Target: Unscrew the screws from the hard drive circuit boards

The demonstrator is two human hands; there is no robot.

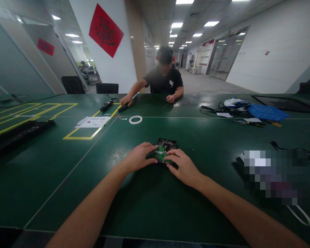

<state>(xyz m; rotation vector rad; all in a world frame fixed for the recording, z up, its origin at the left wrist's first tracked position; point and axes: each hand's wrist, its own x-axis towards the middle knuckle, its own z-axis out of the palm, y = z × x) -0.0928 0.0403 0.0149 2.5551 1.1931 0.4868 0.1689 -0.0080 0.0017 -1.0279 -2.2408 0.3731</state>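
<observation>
In front of me, my left hand (142,156) and my right hand (182,167) grip a green circuit board (160,153) from its two sides. The left thumb and fingers pinch its left edge, while the right fingers are curled on its right edge. Directly behind the board, partly covered by it, lies a flat dark block that looks like a hard drive (167,142). Whether the board is joined to that block I cannot tell. A few tiny bits, perhaps screws (193,150), lie on the green table (155,213) to the right.
Across the table sits a person (165,77), one hand on a black tool (123,107). A white tape roll (135,120), papers (93,122) and another black tool (106,105) lie ahead left. Pliers (250,123) and a blue tray (268,112) are at right, beyond a blurred-out object (271,175).
</observation>
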